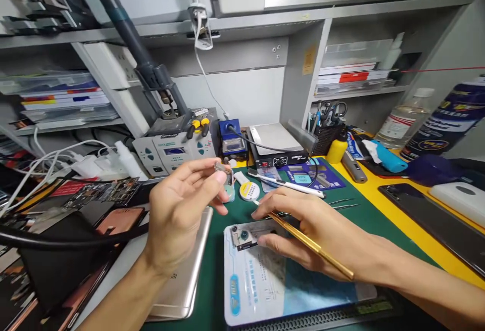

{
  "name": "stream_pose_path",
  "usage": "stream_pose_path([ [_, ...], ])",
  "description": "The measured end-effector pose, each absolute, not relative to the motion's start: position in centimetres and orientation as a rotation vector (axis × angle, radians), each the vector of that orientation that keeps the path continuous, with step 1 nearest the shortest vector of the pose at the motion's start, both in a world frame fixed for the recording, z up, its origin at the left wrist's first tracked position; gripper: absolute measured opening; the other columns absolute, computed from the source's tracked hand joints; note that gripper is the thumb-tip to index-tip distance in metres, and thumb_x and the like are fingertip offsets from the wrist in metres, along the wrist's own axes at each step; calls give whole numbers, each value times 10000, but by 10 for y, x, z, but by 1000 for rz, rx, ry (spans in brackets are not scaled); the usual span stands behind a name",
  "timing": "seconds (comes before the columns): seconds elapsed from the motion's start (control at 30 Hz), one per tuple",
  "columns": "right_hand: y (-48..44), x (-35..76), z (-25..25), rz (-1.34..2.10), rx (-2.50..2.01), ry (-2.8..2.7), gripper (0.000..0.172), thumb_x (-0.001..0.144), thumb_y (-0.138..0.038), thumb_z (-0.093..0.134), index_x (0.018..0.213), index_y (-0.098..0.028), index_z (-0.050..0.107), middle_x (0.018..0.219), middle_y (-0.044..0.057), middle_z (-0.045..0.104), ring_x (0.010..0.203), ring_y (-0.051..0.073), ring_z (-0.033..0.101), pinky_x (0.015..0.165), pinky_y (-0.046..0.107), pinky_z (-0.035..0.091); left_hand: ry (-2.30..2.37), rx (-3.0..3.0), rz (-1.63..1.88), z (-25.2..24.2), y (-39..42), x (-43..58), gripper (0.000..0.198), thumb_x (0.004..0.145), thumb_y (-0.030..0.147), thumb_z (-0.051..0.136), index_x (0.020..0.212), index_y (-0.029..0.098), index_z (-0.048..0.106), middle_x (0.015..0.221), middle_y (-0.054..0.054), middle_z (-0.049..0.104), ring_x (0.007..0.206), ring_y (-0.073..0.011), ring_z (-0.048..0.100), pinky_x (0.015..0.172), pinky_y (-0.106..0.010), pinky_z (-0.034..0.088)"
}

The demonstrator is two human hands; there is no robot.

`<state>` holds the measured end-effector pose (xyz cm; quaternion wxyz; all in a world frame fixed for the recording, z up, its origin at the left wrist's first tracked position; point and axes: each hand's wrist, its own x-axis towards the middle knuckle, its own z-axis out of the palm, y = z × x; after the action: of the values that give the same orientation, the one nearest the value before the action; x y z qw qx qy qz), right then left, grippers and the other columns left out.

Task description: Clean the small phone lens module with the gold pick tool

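Note:
My left hand [184,204] is raised over the green mat, pinching a small translucent greyish piece [220,168] between thumb and fingers; its exact kind is too small to make out. In my right hand [303,220] rests a slim gold-handled tool [312,245], its rear end pointing down to the right and its pale tip by the fingertips. That hand's thumb and fingers hover over a white and blue printed pad [261,290]. A small metal fixture with a dark round knob [244,235] lies at the pad's upper left, beside the right thumb.
A gold phone back [182,270] lies under my left forearm. Behind the hands are a white-handled brush [288,184], a round yellow-labelled container [249,190], a heating plate [278,141] and a soldering station [176,144]. A dark phone [435,220] lies right; circuit boards [102,194] lie left.

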<state>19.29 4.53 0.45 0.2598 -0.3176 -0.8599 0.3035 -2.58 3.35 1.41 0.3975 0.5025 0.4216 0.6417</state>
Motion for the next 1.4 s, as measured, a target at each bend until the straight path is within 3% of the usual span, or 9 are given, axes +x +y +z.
stream_pose_path([
  [0.27,48,174,0,731,-868,-2509,231,913,-122,634,1110,-235,679,1046,32,683,933,191,641,830,300,489,1006,1282,1574,16,28,-24,236,834,248,800,1025,138,714,898,-30,745,591,-100,663,475,-191,574],
  [0.5,46,169,1,785,-878,-2504,261,867,-79,652,1073,-239,662,1026,2,700,878,165,647,795,267,487,970,1305,1555,13,27,-27,301,817,336,817,1034,156,711,913,-34,746,658,-124,661,479,-197,583],
  [0.6,45,174,8,854,-958,-2434,210,871,-140,680,1060,-231,678,1023,18,710,873,185,648,794,288,497,985,1315,1537,14,28,-29,320,810,344,822,1047,163,706,922,-27,740,658,-121,663,475,-194,582],
  [0.67,43,180,15,927,-1068,-2333,99,942,-264,639,1012,-207,680,937,37,722,775,184,635,684,282,498,1005,1320,1503,15,29,-31,315,802,338,827,1039,169,707,893,-18,741,657,-124,672,468,-188,576],
  [0.77,42,189,24,1090,-1251,-2151,388,1024,-469,493,904,-159,693,656,15,663,505,125,501,447,231,375,1062,1324,1404,14,33,-32,292,769,301,851,987,157,720,790,-8,730,638,-134,680,435,-176,557],
  [0.83,42,191,25,1213,-1319,-2068,483,1025,-509,466,848,-137,720,540,-12,602,413,88,404,380,206,291,1119,1326,1338,12,36,-31,293,755,291,859,968,141,726,764,-11,723,621,-136,677,417,-172,549],
  [1.03,41,183,19,1430,-1286,-1994,226,961,-216,549,835,-172,730,615,-20,703,394,40,466,361,122,340,1235,1354,1241,7,38,-25,307,737,326,870,941,127,757,763,-25,744,600,-120,680,421,-140,536],
  [1.23,42,178,19,1496,-1237,-2013,188,912,-213,587,846,-174,758,593,-14,700,380,33,436,326,105,302,1244,1427,1255,4,36,-23,185,785,281,832,928,174,785,681,-13,749,588,-134,678,448,-155,551],
  [1.4,39,173,20,1498,-1251,-2003,280,946,-287,580,687,-189,621,607,2,729,319,52,477,291,136,355,1245,1447,1303,2,35,-23,141,797,260,815,919,194,788,673,-11,739,570,-128,664,457,-159,535],
])
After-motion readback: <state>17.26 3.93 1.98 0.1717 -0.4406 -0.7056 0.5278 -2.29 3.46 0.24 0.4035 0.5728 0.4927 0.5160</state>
